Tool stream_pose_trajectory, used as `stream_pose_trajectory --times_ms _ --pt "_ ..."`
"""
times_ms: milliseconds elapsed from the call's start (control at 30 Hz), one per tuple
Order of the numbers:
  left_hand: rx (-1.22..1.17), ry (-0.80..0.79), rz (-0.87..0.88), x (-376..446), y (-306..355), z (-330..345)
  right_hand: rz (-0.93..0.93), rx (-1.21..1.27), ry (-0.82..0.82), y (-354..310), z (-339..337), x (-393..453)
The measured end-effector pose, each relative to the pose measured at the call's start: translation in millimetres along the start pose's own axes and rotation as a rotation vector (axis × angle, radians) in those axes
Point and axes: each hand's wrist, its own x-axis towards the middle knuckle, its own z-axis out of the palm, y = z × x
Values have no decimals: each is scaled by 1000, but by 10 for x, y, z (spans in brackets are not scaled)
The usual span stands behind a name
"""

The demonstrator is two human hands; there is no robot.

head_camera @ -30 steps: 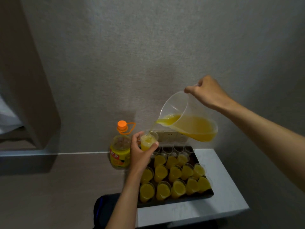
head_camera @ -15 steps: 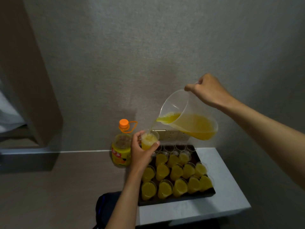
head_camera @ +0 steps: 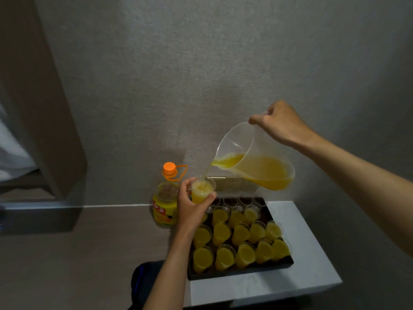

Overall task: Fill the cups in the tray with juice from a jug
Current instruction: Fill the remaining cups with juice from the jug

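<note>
My right hand [head_camera: 280,124] grips the handle of a clear plastic jug [head_camera: 254,157], tilted left and about a third full of orange juice. A thin stream runs from its spout into a small clear cup [head_camera: 202,190], which my left hand [head_camera: 192,206] holds up above the tray's back left corner. The cup is more than half full and foamy. The dark tray [head_camera: 241,272] sits on a white table and holds several cups full of juice [head_camera: 240,234]. A few empty cups [head_camera: 244,201] stand in its back row.
A large juice bottle [head_camera: 165,204] with an orange cap stands on the floor left of the table, against the wall. A wall socket plate [head_camera: 232,183] sits behind the tray. The white table [head_camera: 308,265] ends just right of the tray. A dark bag [head_camera: 145,283] lies below.
The juice level in the held cup has risen while the stream keeps pouring. Both hands and the jug have stayed almost in place.
</note>
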Motion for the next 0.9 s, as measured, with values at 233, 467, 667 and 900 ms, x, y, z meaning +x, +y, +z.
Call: stream_pose_trajectory --times_ms 233,467,667,900 --pt "-5 -6 14 -33 16 -4 -1 -2 -13 26 45 -29" --pt "-8 -15 29 -45 23 -8 17 15 -11 91 156 -90" --pt "0 -33 28 -66 8 5 39 48 -38 229 281 -161" --pt "7 -22 24 -72 -17 6 77 158 -51 360 381 -285"
